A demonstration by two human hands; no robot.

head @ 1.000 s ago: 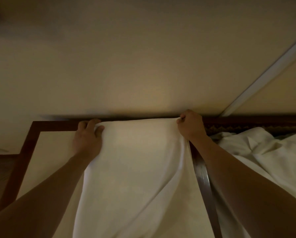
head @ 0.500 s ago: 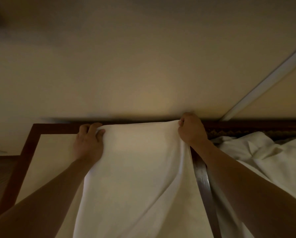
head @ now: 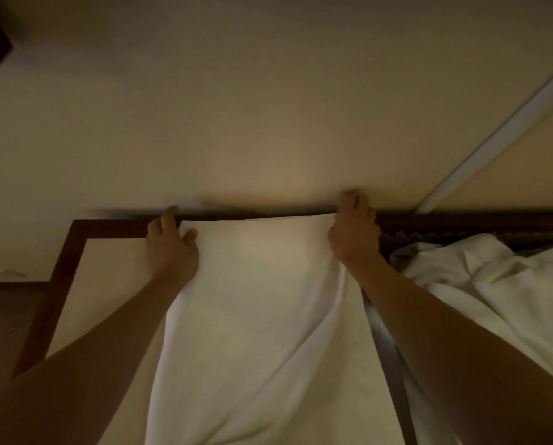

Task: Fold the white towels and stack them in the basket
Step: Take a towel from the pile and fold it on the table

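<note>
Both hands pinch the far corners of a soft white cotton towel (head: 255, 316): left hand (head: 169, 248), right hand (head: 352, 232). Best keep the edge taut and level before folding.

Single head-worn wide-angle view, aimed forward and slightly down along both outstretched forearms toward the cream wall (head: 268, 107), which fills the upper half of the frame. Set close over the white towel (head: 259, 300), so that the left hand (head: 172, 248) and right hand (head: 353, 232) sit just below the wall's lower edge at mid-frame, with the dark wooden frame (head: 72, 258) left of the towel and the heap of white linen (head: 480, 277) right of it. No second view here, hence no shared part of the scene.
</note>
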